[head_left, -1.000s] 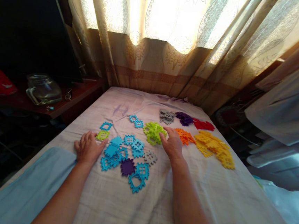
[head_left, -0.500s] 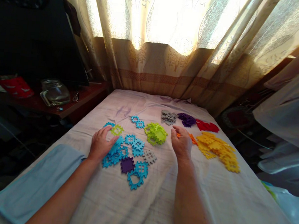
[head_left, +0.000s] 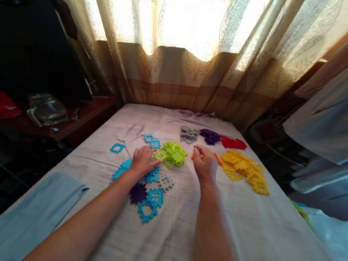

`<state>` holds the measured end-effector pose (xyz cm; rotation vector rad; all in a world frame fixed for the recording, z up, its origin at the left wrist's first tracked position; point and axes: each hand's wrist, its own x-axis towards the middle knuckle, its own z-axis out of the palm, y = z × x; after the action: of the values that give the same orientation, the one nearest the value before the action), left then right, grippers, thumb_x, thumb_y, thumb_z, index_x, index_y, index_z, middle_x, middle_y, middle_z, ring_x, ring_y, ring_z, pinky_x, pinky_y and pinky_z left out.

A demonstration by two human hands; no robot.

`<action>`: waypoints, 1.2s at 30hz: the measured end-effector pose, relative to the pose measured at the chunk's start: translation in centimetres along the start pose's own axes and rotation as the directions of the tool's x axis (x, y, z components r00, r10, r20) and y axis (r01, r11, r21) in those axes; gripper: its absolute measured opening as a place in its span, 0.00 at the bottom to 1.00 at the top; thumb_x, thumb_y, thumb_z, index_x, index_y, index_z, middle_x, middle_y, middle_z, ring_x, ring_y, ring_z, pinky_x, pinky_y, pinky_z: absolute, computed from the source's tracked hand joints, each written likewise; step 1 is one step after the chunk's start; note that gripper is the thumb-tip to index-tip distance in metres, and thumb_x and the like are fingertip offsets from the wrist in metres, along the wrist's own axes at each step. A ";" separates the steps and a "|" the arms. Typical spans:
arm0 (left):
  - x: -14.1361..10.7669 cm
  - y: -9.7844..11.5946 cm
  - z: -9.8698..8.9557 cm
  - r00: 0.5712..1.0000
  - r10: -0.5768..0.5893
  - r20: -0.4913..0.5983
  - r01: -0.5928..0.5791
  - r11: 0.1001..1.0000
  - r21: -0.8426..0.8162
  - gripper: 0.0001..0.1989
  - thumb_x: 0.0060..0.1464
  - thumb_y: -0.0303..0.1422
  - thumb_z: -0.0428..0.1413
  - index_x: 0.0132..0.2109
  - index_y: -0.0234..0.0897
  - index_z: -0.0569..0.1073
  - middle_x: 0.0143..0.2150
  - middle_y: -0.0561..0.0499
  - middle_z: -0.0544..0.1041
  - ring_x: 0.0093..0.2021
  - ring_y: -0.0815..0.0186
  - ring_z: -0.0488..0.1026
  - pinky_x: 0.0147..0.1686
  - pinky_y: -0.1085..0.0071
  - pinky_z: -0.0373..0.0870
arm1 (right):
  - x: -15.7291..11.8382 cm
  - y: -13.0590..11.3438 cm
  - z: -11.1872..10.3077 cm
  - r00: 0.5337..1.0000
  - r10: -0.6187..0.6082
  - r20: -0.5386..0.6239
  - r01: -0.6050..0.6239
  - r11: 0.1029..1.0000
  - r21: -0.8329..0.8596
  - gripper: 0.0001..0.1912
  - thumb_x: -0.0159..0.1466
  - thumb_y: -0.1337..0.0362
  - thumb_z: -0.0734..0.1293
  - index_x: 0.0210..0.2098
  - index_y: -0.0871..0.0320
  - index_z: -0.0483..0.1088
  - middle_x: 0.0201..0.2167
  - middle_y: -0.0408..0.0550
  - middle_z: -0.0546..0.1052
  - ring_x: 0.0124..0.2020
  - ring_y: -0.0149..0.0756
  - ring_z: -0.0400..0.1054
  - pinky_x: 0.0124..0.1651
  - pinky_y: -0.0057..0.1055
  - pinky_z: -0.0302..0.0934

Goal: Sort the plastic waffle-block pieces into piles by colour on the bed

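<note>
My left hand [head_left: 144,160] grips a lime-green notched tile [head_left: 160,155] with a window pattern, between thumb and fingers, at the left edge of the lime-green pile [head_left: 174,154]. Under and around that wrist lie several blue notched tiles [head_left: 122,170], a purple tile [head_left: 138,193] and a grey window tile [head_left: 166,182]. My right hand [head_left: 205,164] has its fingers curled together over orange tiles [head_left: 218,158], which it partly covers. Whatever may be between those fingers is hidden.
Grey [head_left: 189,134], purple [head_left: 209,136], red [head_left: 233,143] and yellow tile piles [head_left: 245,169] lie on the sheet. A lone blue tile [head_left: 117,148] sits at left, near a folded blue cloth [head_left: 29,215]. A glass jar [head_left: 47,109] stands on the side desk.
My left hand has carried the lime-green tile rightward from the blue tiles to the lime-green pile. My right hand stays by the orange tiles. The view has shifted slightly.
</note>
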<state>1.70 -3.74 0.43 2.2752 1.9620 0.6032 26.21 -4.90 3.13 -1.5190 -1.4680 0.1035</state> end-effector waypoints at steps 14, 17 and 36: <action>-8.4 0.9 -0.6 0.957 0.284 0.064 -0.282 0.959 -0.038 0.19 0.55 0.46 0.58 0.53 0.50 0.76 0.66 0.45 0.65 0.68 0.47 0.57 0.66 0.39 0.47 | -0.2 -1.3 0.1 1.000 -0.004 0.031 0.004 1.000 0.010 0.15 0.62 0.60 0.59 0.36 0.55 0.77 0.40 0.52 0.81 0.44 0.42 0.72 0.51 0.38 0.64; -8.6 -0.1 -0.9 0.957 0.283 0.063 -0.282 0.959 -0.035 0.18 0.57 0.46 0.56 0.52 0.50 0.77 0.65 0.45 0.66 0.68 0.48 0.58 0.66 0.39 0.46 | -0.4 -1.9 0.1 0.999 -0.008 0.038 0.007 1.000 0.019 0.15 0.61 0.61 0.59 0.36 0.56 0.77 0.40 0.53 0.81 0.43 0.43 0.73 0.51 0.38 0.64; -4.1 -5.5 -3.3 0.945 0.322 0.057 -0.327 0.932 0.156 0.19 0.60 0.42 0.52 0.57 0.48 0.73 0.66 0.45 0.67 0.67 0.52 0.61 0.66 0.45 0.48 | -2.5 -8.7 -0.5 0.422 0.280 0.862 0.206 0.897 -0.392 0.18 0.56 0.56 0.71 0.46 0.52 0.78 0.44 0.50 0.81 0.45 0.42 0.74 0.42 0.30 0.64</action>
<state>-4.99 -7.33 0.80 2.7216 1.6882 0.4402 19.69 -9.01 7.81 -2.0055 -2.4656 0.8055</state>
